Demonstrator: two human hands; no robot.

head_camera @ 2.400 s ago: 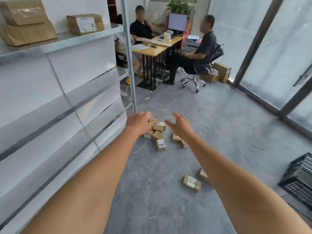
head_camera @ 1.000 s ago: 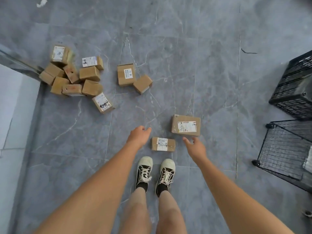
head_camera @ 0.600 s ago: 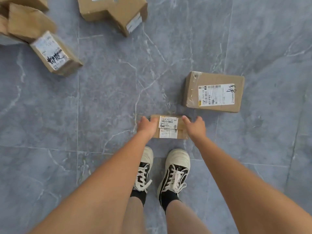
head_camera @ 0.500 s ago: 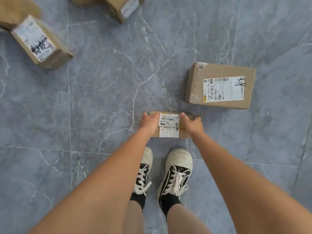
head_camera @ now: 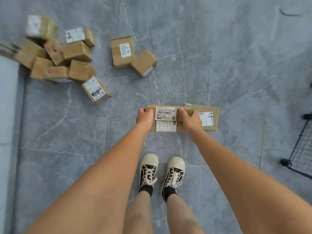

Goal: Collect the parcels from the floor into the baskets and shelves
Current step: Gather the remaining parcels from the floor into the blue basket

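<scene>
Lifted off the floor since the earlier frame, the small parcel (head_camera: 166, 118) now sits at frame centre, left hand (head_camera: 144, 117) and right hand (head_camera: 190, 119) curled around its ends. It overlaps a larger parcel (head_camera: 208, 117) lying on the floor. Upper left, the pile (head_camera: 55, 54) waits; the wire basket (head_camera: 302, 149) stands at the right edge, probably next.
</scene>
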